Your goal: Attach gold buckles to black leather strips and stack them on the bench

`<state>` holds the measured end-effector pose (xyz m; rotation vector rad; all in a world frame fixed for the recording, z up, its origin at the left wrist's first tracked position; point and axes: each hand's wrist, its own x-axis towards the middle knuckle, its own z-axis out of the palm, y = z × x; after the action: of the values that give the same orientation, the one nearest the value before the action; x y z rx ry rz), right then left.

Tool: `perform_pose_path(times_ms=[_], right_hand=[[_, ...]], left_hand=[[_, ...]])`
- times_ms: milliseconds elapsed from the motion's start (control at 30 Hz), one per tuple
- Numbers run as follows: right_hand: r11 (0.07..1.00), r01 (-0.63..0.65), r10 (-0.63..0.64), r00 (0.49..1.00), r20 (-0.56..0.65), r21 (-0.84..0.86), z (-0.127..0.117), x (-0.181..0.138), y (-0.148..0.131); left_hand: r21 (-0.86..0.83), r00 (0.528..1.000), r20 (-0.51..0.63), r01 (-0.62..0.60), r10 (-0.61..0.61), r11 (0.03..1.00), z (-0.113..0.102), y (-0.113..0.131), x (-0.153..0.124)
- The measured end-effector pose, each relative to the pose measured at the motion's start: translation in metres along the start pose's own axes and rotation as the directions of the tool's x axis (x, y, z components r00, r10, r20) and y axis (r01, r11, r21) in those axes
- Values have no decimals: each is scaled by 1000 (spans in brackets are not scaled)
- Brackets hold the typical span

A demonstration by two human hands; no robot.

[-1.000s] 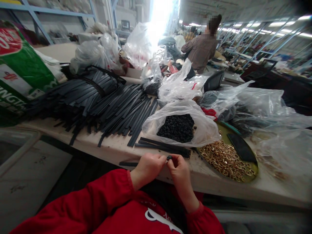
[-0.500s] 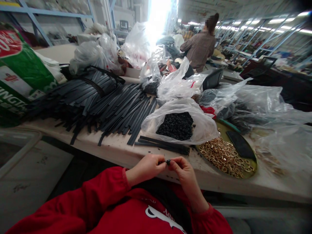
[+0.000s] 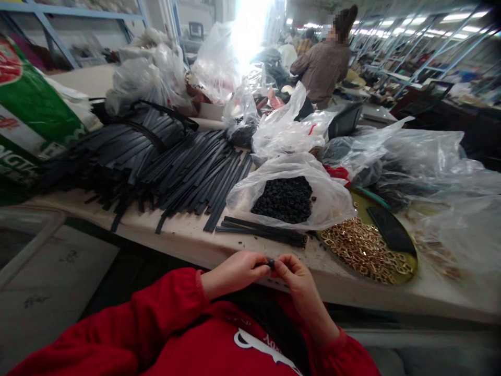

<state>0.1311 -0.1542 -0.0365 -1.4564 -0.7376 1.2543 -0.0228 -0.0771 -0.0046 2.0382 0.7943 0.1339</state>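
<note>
Just off the table's front edge, my left hand point(image 3: 237, 271) and my right hand point(image 3: 299, 280) meet with fingertips pinched on one small black piece point(image 3: 270, 263). Most of that piece is hidden by the fingers, so its exact kind is unclear. Beyond the hands lies a short bundle of black strips point(image 3: 260, 231). Behind the bundle, an open clear plastic bag point(image 3: 332, 201) holds a heap of small black pieces point(image 3: 282, 199). To the right, gold-coloured metal buckles or rings point(image 3: 364, 250) fill much of a round yellowish tray point(image 3: 410, 263).
A large pile of long black strips point(image 3: 188, 172) spreads over the table's left half, beside a green printed sack point(image 3: 47, 109). Several clear plastic bags point(image 3: 422, 162) crowd the back and right. A person point(image 3: 324, 68) stands beyond the table, facing away.
Both hands keep their pinch on the small black piece, with only slight finger movement. The camera view has shifted a little.
</note>
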Motion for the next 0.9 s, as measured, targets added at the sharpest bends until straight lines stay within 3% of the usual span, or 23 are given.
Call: perform_pose_path(times_ms=[100, 267, 433, 633, 700, 800, 900], right_hand=[[989, -85, 86, 996, -2, 120, -1, 4, 2], [939, -190, 164, 980, 112, 288, 5, 5, 3], [941, -211, 182, 974, 132, 264, 11, 2, 2], [898, -244, 180, 963, 201, 365, 17, -1, 10], [902, -244, 194, 966, 172, 357, 16, -3, 10], [924, -179, 183, 983, 21, 339, 12, -5, 6], [979, -34, 59, 991, -119, 200, 13, -9, 5]], left_hand=[[-67, 999, 27, -32, 34, 997, -6, 2, -2], [-147, 999, -46, 0, -7, 989, -5, -3, -3], [-151, 998, -51, 14, -22, 988, -1, -6, -2], [-148, 995, -91, 30, -44, 988, 5, -3, -3], [-174, 997, -49, 43, -52, 984, 4, -4, -6], [-160, 998, -1, 69, -70, 985, -3, -6, -10], [-110, 993, 11, 115, -115, 987, -8, -3, -14]])
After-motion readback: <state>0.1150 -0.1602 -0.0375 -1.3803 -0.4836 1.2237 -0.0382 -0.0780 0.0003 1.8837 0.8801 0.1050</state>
